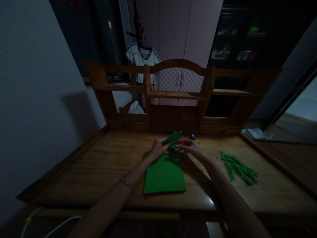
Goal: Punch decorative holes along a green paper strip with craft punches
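My left hand (158, 148) is closed on a green sheet (174, 138), holding it tilted up above the desk. My right hand (192, 147) pinches a small red object (182, 143) against the sheet's right edge; its kind is hard to make out in the dim light. Below both hands lies a stack of green sheets (164, 175), with a red edge showing underneath. Just behind my right hand is a small purple object (192, 136) with a white eye-like spot. More small coloured pieces there are partly hidden by my fingers.
A pile of cut green strips (239, 168) lies on the desk (111, 165) to the right. A wooden shelf unit (177, 96) stands along the back. White crumpled plastic (256, 133) sits at the far right corner. A white cable (63, 224) hangs by the front left edge.
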Demonstrator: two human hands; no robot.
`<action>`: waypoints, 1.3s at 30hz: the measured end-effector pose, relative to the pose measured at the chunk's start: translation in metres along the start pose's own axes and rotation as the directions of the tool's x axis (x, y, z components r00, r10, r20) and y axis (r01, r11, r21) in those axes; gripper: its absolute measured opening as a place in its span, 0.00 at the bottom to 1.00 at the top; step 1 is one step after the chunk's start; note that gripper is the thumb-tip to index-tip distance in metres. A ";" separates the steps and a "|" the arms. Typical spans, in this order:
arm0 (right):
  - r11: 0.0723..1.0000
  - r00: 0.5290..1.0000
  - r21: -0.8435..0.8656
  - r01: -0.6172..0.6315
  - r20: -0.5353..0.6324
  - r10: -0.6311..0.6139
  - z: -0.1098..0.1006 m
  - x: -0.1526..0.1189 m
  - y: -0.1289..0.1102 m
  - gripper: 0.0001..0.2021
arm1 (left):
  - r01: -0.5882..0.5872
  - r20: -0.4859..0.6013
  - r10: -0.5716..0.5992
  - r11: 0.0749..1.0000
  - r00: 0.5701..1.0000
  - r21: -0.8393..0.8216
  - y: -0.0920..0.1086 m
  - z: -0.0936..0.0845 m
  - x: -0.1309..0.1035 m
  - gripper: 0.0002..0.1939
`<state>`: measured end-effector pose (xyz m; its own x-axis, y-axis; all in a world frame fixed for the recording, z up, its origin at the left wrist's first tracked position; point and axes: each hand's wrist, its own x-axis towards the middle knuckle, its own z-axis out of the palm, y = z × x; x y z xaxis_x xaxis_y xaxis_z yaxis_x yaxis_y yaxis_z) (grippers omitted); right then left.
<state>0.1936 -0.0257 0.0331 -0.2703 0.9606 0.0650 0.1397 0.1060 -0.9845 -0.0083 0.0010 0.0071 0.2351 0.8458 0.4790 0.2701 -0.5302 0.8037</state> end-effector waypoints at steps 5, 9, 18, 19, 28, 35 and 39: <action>0.998 0.999 0.062 0.026 -0.022 -0.024 -0.002 0.002 0.005 0.18 | 0.004 -0.024 -0.003 1.000 1.000 0.009 -0.001 0.001 0.001 0.18; 0.995 0.997 0.096 0.025 -0.079 -0.017 -0.007 0.005 0.008 0.16 | 0.003 -0.072 -0.001 1.000 0.997 0.030 -0.003 0.001 0.002 0.18; 0.940 0.967 0.333 0.072 -0.254 0.016 -0.015 0.007 0.006 0.20 | 0.066 -0.131 -0.062 0.997 0.989 0.025 -0.006 0.001 0.002 0.19; 0.931 0.965 0.358 0.071 -0.262 0.027 -0.015 0.007 0.006 0.21 | 0.077 -0.126 -0.075 0.997 0.989 0.012 -0.006 0.001 0.002 0.19; 0.871 0.974 0.491 0.011 -0.204 0.102 -0.013 0.011 0.008 0.17 | 0.129 -0.089 -0.137 0.988 0.987 -0.089 -0.014 0.002 0.005 0.19; 0.838 0.992 0.545 -0.037 -0.082 0.097 -0.006 0.009 0.007 0.14 | 0.129 -0.097 -0.135 0.989 0.986 -0.066 -0.009 0.002 0.004 0.18; 0.836 0.995 0.546 -0.042 -0.052 0.084 -0.004 0.008 0.008 0.12 | 0.127 -0.083 -0.131 0.990 0.988 -0.055 -0.007 0.000 0.003 0.17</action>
<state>0.1966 -0.0158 0.0263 -0.2073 0.9782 -0.0098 -0.3922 -0.0923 -0.9152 -0.0090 0.0074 0.0030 0.1195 0.9099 0.3973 0.2463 -0.4148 0.8760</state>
